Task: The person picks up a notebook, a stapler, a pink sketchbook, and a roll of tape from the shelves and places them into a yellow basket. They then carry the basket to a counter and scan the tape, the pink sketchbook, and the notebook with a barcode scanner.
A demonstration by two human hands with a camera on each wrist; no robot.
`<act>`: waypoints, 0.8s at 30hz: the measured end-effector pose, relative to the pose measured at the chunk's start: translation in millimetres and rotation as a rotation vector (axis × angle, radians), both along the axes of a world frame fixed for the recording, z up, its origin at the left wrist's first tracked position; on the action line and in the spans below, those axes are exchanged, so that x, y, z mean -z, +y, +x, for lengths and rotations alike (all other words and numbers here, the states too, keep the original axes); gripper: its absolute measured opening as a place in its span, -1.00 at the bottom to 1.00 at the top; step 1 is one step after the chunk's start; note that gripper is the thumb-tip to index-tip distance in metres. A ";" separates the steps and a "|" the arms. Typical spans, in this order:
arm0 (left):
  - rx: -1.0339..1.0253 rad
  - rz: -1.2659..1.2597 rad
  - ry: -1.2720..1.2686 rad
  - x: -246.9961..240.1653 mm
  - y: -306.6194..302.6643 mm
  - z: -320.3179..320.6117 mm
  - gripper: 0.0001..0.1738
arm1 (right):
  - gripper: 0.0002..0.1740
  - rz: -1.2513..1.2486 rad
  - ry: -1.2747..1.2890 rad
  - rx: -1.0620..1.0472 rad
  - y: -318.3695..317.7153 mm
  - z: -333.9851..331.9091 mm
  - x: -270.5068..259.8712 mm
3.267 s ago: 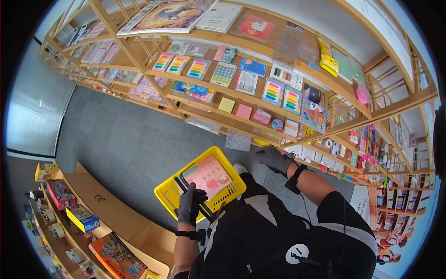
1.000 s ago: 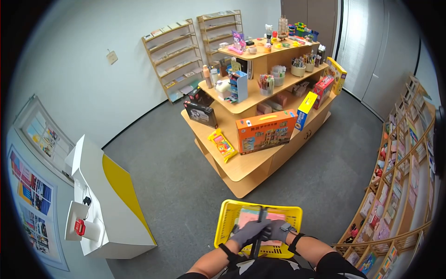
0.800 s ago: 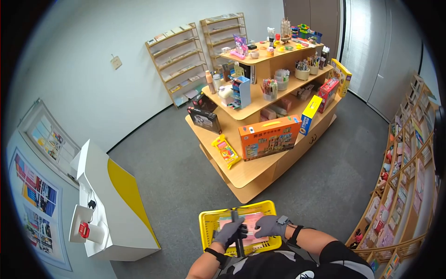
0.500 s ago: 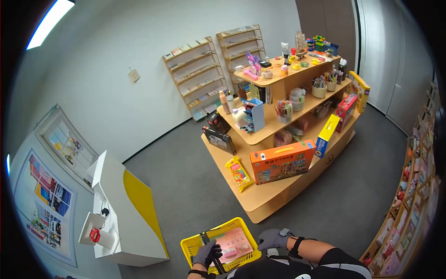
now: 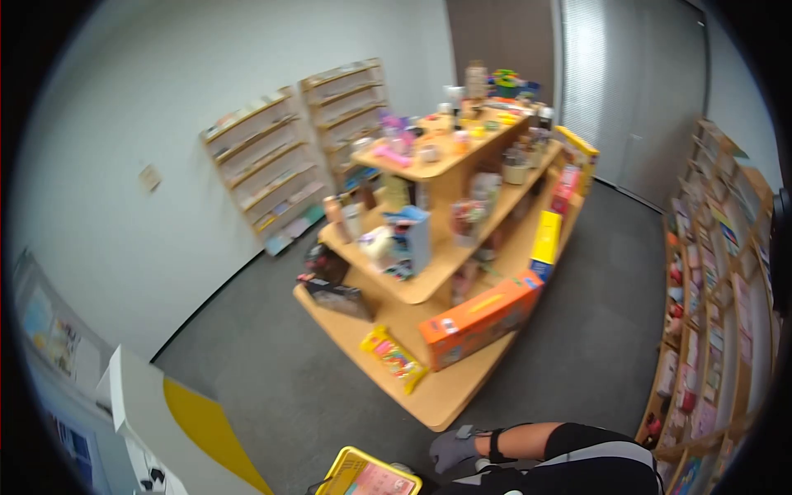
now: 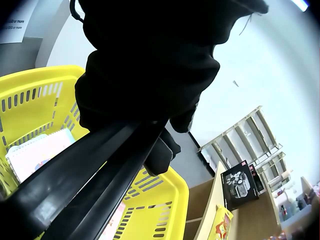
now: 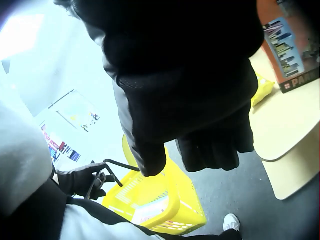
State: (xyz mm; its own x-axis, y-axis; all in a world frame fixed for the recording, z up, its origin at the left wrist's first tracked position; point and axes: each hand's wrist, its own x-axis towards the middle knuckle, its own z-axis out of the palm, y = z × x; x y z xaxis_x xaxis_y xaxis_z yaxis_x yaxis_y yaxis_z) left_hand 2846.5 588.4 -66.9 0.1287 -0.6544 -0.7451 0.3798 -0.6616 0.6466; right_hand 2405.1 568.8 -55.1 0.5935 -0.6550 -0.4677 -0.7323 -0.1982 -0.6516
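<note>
Beside the tiered wooden display stand (image 5: 439, 394) — carrying stage, as judged.
Gloved left hand (image 6: 150, 85) clenched the black handles (image 6: 95, 175) of the yellow slotted plastic basket (image 6: 161, 201), hung low at the person's left; gloved right hand (image 7: 200, 117) dangled slack, holding nothing — probably the one for any next reach.

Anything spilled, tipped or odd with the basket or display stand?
Nothing stands out. The left hand grips the black handles of the yellow basket, its contents inside. The right hand holds nothing. Boxes on the display stand look in place, though that view is blurred.

Open floor (image 5: 330, 388) between basket (image 5: 351, 456) and display island (image 5: 437, 404)
</note>
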 end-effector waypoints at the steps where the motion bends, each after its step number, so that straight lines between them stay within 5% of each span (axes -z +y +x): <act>1: -0.031 0.018 -0.019 2.3 -14.7 11.0 -0.61 | -0.46 0.017 0.003 0.039 -15.9 12.9 -2.7; 4: -0.039 0.007 0.059 34.6 -44.7 46.0 -0.57 | -0.45 0.064 0.056 0.023 -64.9 32.7 -21.6; 8: -0.124 0.050 -0.019 -13.2 -103.1 50.5 -0.56 | -0.42 0.050 0.084 -0.001 -139.1 80.0 -37.8; 15: -0.091 0.008 0.062 4.8 -222.7 97.6 -0.58 | -0.36 0.142 0.142 0.005 -261.5 131.1 -67.5; 24: -0.078 -0.088 -0.004 -46.1 -399.0 130.6 -0.59 | -0.38 -0.009 0.031 0.039 -451.9 173.9 -20.6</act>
State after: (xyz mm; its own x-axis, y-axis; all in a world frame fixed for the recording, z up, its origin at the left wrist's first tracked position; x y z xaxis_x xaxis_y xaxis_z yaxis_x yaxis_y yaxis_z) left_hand 2977.1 189.4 -20.7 0.1846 -0.7053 -0.6845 0.4256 -0.5704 0.7025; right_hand 2579.0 116.8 -34.5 0.5529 -0.6815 -0.4794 -0.7592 -0.1750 -0.6268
